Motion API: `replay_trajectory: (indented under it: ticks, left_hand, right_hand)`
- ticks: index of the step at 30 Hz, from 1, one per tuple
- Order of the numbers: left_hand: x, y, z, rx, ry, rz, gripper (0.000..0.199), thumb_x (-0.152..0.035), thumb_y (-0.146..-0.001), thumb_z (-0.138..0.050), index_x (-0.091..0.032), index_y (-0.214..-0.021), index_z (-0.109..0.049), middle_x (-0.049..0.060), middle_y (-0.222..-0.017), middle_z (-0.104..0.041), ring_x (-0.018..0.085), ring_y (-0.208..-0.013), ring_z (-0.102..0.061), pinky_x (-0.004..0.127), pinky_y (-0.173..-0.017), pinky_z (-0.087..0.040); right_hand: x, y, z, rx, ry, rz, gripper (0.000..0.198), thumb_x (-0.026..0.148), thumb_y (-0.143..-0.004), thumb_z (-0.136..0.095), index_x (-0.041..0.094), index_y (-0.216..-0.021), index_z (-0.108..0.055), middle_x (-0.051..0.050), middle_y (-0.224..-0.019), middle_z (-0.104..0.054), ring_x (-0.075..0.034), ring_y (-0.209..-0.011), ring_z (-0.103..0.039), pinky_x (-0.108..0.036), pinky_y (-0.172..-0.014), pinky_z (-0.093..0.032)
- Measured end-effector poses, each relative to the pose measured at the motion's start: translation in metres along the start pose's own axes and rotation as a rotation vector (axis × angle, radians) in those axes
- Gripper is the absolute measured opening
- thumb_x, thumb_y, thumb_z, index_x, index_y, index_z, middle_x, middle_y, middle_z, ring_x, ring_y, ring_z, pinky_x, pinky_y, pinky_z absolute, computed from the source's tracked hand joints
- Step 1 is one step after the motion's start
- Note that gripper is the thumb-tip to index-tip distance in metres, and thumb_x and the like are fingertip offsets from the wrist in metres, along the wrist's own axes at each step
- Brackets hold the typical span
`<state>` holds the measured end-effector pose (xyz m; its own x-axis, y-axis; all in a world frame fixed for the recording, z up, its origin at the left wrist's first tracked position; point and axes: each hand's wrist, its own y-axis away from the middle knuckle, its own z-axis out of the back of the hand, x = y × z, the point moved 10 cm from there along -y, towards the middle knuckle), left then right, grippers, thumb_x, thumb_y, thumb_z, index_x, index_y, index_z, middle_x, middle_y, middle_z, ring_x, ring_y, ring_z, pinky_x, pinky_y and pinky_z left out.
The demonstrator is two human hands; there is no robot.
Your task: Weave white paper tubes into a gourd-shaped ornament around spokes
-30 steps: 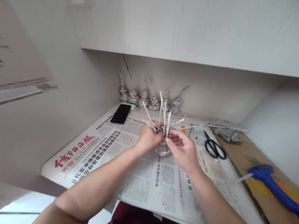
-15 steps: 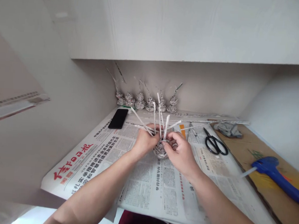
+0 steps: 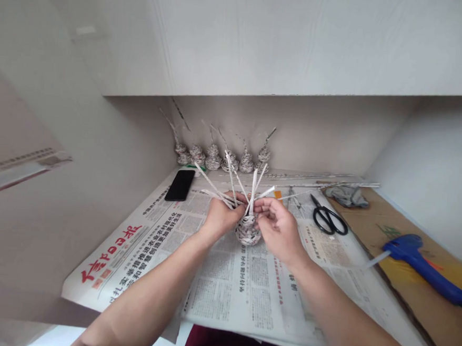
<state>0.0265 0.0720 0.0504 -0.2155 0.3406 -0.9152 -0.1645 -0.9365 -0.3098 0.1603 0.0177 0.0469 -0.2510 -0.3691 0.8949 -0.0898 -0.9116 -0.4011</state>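
Observation:
Between my hands is a small woven paper gourd (image 3: 248, 232), its round body made of rolled newspaper strips. Several white paper sticks (image 3: 253, 188) fan upward and outward from its top. My left hand (image 3: 225, 215) grips the upper left of the weave, thumb pressed near the base of the sticks. My right hand (image 3: 278, 224) is closed at the right side of the top, its fingers bent around the stick bases. The fingertips behind the sticks are partly hidden.
Newspaper (image 3: 222, 293) covers the table. A black phone (image 3: 180, 185) lies at left; finished woven gourds (image 3: 213, 158) line the back wall. At right are black scissors (image 3: 329, 219), a grey cloth (image 3: 347, 197), and a blue glue gun (image 3: 418, 260) on cardboard (image 3: 407, 306). Long paper sticks (image 3: 305, 176) lie behind.
The sticks at the top have shifted; an upright one now leans differently. My right hand has moved slightly off the front of the body, showing more of the weave. The view has shifted a little.

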Motion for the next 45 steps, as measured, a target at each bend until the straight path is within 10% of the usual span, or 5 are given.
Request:
replay_trajectory:
  ticks: [20, 31, 37, 45]
  left_hand:
    - [-0.017, 0.008, -0.012, 0.064, -0.041, -0.118, 0.013, -0.008, -0.070, -0.062, -0.016, -0.075, -0.071, 0.003, -0.077, -0.074, 0.016, -0.073, -0.068, 0.024, -0.068, -0.051]
    - [-0.005, 0.004, -0.008, 0.025, 0.025, -0.048, 0.008, -0.012, -0.068, -0.064, -0.014, -0.074, -0.069, 0.003, -0.074, -0.072, 0.015, -0.069, -0.065, 0.024, -0.067, -0.050]
    - [-0.006, 0.007, -0.011, 0.012, -0.039, -0.070, 0.008, -0.014, -0.071, -0.062, -0.015, -0.076, -0.069, 0.002, -0.074, -0.072, 0.014, -0.068, -0.065, 0.023, -0.065, -0.050]
    - [-0.016, 0.012, -0.014, -0.004, -0.058, -0.138, 0.013, -0.011, -0.073, -0.062, -0.016, -0.081, -0.071, 0.003, -0.079, -0.073, 0.015, -0.075, -0.068, 0.026, -0.074, -0.053]
  right_hand:
    - [-0.010, -0.008, 0.011, -0.065, -0.031, -0.108, 0.015, 0.032, -0.074, -0.069, 0.018, -0.081, -0.069, -0.002, -0.071, -0.067, -0.015, -0.063, -0.058, -0.027, -0.060, -0.046]
    - [0.038, 0.003, -0.012, 0.253, 0.130, 0.148, 0.007, 0.026, -0.081, -0.065, 0.022, -0.078, -0.069, -0.001, -0.079, -0.065, -0.014, -0.074, -0.058, -0.027, -0.069, -0.045]
    - [0.003, -0.009, 0.015, 0.003, -0.039, -0.074, 0.012, 0.029, -0.079, -0.063, 0.019, -0.082, -0.069, -0.001, -0.071, -0.067, -0.014, -0.061, -0.060, -0.026, -0.058, -0.048]
    - [0.016, -0.006, 0.022, -0.056, 0.278, 0.005, 0.009, 0.026, -0.075, -0.063, 0.021, -0.079, -0.070, -0.001, -0.069, -0.071, -0.015, -0.060, -0.064, -0.027, -0.062, -0.050]
